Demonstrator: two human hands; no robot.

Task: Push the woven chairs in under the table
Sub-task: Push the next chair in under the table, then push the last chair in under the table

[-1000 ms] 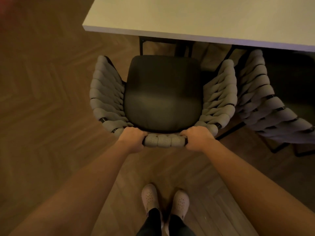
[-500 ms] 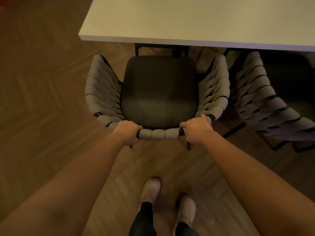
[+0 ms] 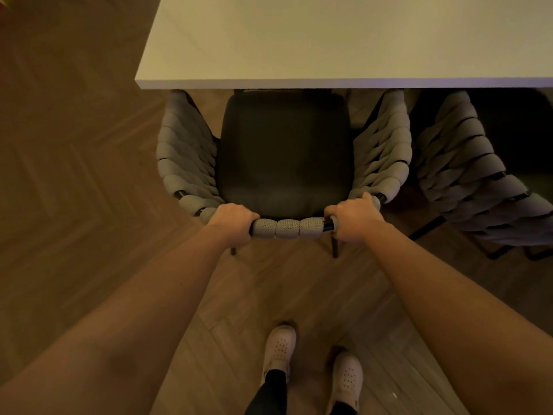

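Two hands grip the back rail of a woven chair at the table's edge.

The left hand (image 3: 232, 218) curls its fingers over the left end of the back rail (image 3: 288, 228) and the right hand (image 3: 353, 218) clasps the right end, with a short stretch of grey weave showing between them. The woven chair (image 3: 284, 154) lies straight ahead of both hands: its dark seat runs away from the knuckles, and the front edge of the seat sits just under the near edge of the white table (image 3: 329, 40), while most of the seat lies out in the open. Its woven arms reach from beside each hand up to the table edge. Just to the right stands a second woven chair (image 3: 466, 175), partly under the table. Behind the rail, two pale shoes (image 3: 279, 347) stand on the herringbone wood floor (image 3: 74, 175).
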